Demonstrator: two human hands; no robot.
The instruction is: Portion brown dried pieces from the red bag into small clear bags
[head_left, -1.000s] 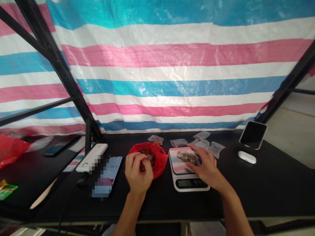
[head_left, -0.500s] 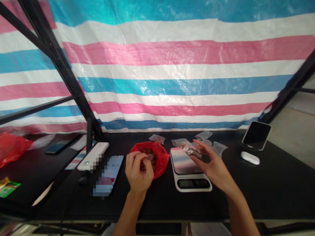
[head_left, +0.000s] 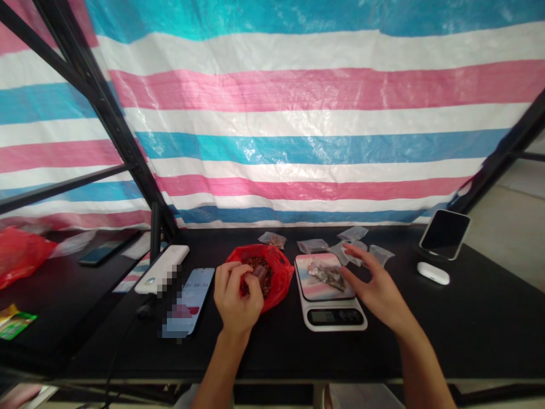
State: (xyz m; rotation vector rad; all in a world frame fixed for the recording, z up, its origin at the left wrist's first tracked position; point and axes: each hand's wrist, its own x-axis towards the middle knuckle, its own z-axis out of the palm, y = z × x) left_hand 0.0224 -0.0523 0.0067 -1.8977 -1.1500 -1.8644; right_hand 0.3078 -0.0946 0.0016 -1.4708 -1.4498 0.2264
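My left hand [head_left: 239, 298] is closed over a red plastic bag [head_left: 281, 289], pinching a small translucent scoop [head_left: 259, 272]; its handle is hidden by my fingers. Small brown grains [head_left: 260, 262] fill the bag around the scoop. On the steel plate of a white kitchen scale [head_left: 307, 318] lies a small clear plastic bag [head_left: 327, 274] with dark bits inside. My right hand [head_left: 377, 287] is open just right of that clear bag, thumb and fingers apart. Whether the thumb still touches it, I cannot tell.
Several small zip bags [head_left: 313, 245] lie behind the scale, and another with contents [head_left: 273, 240] behind the red bag. A phone [head_left: 196, 295] and white power bank [head_left: 164, 267] are at left. A white earbud case [head_left: 433, 273] and a standing dark-screened device [head_left: 445, 234] are at right.
The clear bag has come down from my right hand onto the scale plate. My right fingers have parted and drawn slightly right. My left hand has barely shifted.
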